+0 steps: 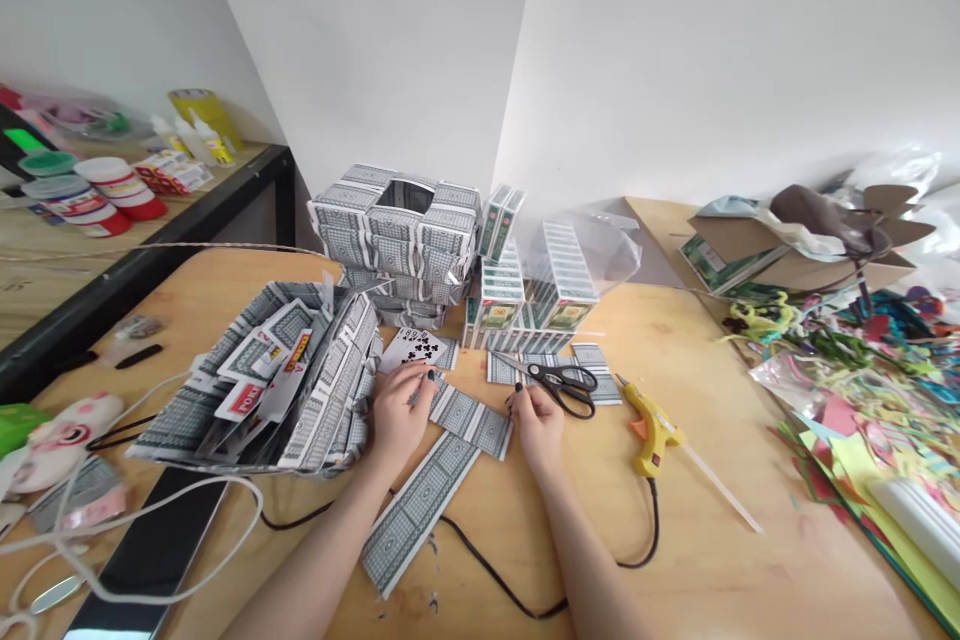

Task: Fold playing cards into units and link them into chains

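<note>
A strip of joined playing cards, patterned grey backs up, spans the gap between my hands. At its left end my left hand is closed on it, fingers bent over the edge. My right hand pinches at the opposite end, thumb and forefinger together. A second card strip lies slanted below, meeting the first one. Just beyond my left hand are loose playing cards, faces up. Black-handled scissors rest on more card pieces past my right hand.
A yellow glue gun with a glue stick and black cable lies right. At left stands a card-built basket full of cards. Behind are a card-built box and stacked card packs. Paper scraps cover the far right.
</note>
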The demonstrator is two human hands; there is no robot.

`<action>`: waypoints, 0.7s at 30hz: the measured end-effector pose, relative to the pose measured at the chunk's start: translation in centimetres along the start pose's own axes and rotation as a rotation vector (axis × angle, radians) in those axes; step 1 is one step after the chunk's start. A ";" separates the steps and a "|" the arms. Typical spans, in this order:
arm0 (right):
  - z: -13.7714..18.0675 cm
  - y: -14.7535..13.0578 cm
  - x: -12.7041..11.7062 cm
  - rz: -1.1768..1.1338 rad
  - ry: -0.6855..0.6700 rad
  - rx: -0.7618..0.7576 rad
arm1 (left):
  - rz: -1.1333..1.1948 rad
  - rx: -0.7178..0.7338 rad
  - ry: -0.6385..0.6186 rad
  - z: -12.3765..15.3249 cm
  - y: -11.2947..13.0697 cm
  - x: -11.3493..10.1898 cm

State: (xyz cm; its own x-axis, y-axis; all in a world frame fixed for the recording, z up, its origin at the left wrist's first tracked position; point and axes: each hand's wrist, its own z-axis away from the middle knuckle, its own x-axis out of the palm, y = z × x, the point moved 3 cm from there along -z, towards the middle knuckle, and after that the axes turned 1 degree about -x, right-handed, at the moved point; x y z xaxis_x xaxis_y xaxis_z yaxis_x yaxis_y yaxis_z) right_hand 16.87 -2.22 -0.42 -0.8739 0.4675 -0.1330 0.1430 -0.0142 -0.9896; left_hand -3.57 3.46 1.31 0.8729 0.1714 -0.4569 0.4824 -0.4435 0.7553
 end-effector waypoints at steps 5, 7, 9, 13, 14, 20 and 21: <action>0.1 -0.4 0.4 0.256 -0.003 -0.189 | -0.193 0.008 -0.072 -0.1 0.4 0.3; 0.0 -0.5 0.6 0.277 0.010 -0.251 | -0.284 0.029 -0.124 0.0 0.9 0.4; -0.2 -0.4 0.8 0.312 0.015 -0.284 | -0.393 0.047 -0.168 0.2 1.3 0.5; -0.7 0.2 0.8 0.313 -0.030 -0.263 | -0.549 0.058 -0.204 0.7 1.7 0.4; -0.8 0.4 0.7 0.309 -0.047 -0.246 | -0.559 0.056 -0.211 0.7 1.7 0.3; -1.1 0.8 0.6 0.318 -0.086 -0.224 | -0.671 0.008 -0.175 0.2 2.1 -0.3; -1.0 0.7 0.6 0.315 -0.092 -0.227 | -0.679 0.014 -0.155 -0.1 2.1 -0.3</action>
State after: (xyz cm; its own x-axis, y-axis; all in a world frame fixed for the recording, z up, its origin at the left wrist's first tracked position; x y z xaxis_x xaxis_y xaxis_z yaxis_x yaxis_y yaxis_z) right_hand 16.92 -1.03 -1.14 -0.8077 0.3898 -0.4424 0.5004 0.0563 -0.8640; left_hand -2.84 2.54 3.08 0.3572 0.2880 -0.8885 0.9160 -0.2941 0.2729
